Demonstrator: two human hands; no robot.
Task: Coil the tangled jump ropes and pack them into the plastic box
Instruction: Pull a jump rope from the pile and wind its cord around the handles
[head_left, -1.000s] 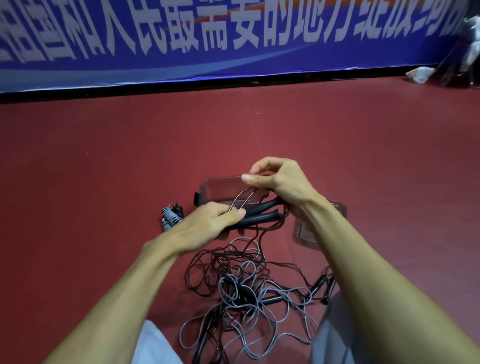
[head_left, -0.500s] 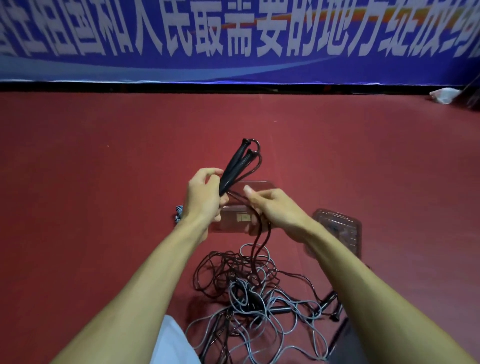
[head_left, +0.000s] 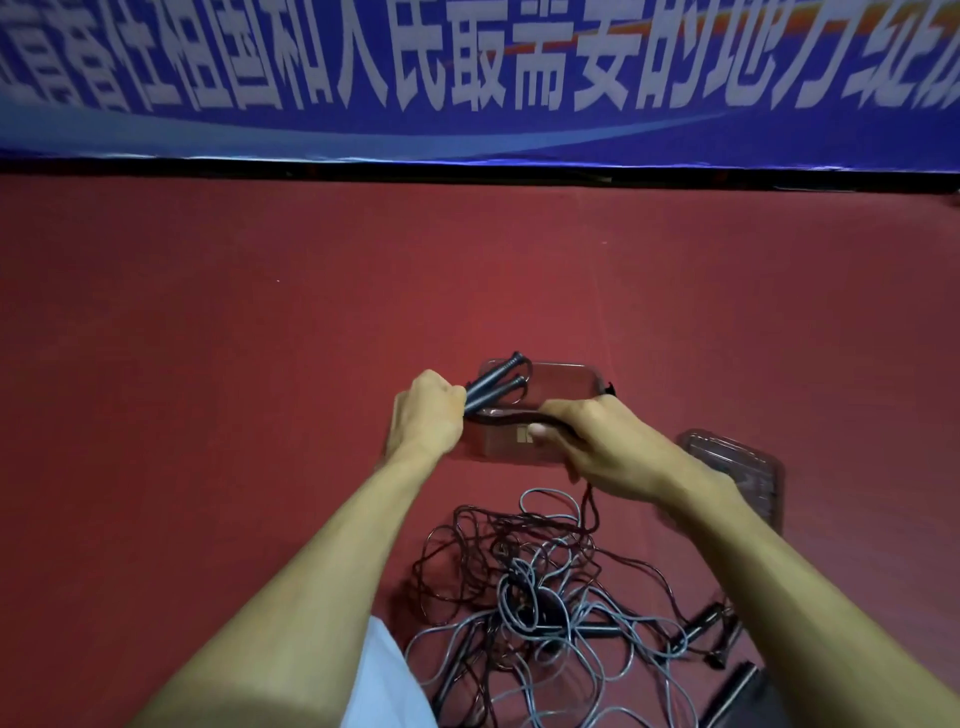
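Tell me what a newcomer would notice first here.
The left hand grips two black handles over the clear box at centre, while the right hand pinches a cord. Below them a rope tangle sprawls on the red floor; a blue banner spans the top.

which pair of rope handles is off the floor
The black pair gripped in the left hand over the plastic box; the right hand pinches its rope. The other handles lie on the floor by the tangle.

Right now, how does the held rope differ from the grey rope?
The held rope has a dark cord, the grey rope a paler one. The held rope's handles sit in the left hand, cord pinched by the right hand; the grey rope lies tangled on the floor. Both are thin.
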